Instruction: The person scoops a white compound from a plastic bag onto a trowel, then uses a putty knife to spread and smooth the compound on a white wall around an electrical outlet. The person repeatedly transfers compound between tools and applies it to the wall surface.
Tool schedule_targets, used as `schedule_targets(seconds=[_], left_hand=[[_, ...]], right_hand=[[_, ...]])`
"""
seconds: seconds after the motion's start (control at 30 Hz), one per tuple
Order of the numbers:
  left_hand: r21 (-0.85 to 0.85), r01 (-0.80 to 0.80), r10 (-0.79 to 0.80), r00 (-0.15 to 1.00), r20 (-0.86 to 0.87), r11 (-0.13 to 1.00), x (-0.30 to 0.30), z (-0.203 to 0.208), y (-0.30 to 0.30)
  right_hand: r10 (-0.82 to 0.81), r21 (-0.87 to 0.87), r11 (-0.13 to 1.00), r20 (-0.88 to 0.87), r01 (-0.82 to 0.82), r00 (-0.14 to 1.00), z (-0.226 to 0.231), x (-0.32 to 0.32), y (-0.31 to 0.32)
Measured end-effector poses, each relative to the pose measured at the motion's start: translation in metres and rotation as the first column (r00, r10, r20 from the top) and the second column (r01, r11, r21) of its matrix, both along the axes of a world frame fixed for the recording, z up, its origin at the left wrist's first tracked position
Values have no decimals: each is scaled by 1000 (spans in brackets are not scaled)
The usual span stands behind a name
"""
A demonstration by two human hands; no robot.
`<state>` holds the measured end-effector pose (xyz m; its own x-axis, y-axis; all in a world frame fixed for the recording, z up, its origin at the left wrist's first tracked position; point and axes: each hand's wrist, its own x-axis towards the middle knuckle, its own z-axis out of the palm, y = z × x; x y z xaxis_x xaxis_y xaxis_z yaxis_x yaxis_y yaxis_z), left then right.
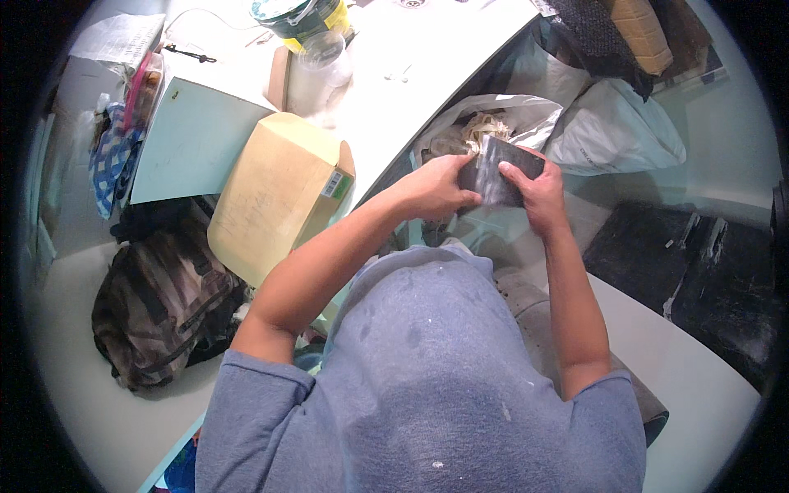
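With a bright white tabletop (452, 49) left of the grip, left hand (446, 182) and right hand (541, 189) pinch a dark, glossy rectangular slab (493, 181) between them, apparently mid-handling, not yet set down.

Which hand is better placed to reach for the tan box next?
Probably the left hand: it's nearer the tan box. The right hand, thumb on the dark flat piece, could likely support that alone.
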<state>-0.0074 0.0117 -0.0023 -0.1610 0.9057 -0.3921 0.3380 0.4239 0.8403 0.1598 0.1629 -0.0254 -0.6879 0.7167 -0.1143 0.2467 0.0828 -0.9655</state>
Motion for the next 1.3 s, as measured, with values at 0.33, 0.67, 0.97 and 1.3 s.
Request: schedule_targets(seconds=[0.33, 0.67, 0.97, 1.3], left_hand=[[-239, -640, 540, 327, 776, 730, 15, -8, -22], [-276, -680, 543, 213, 812, 679, 32, -19, -26], [-256, -641, 522, 266, 810, 724, 35, -15, -18], [-225, -583, 561, 495, 663, 781, 15, -24, -1]], right_hand=[[-318, -263, 935, -331, 237, 888, -18, -7, 3], [-187, -111, 981, -324, 159, 927, -6, -6, -41], [-76, -243, 969, -169, 33, 983, -11, 13, -41], [48, -573, 818, -16, -49, 999, -7, 41, -14]])
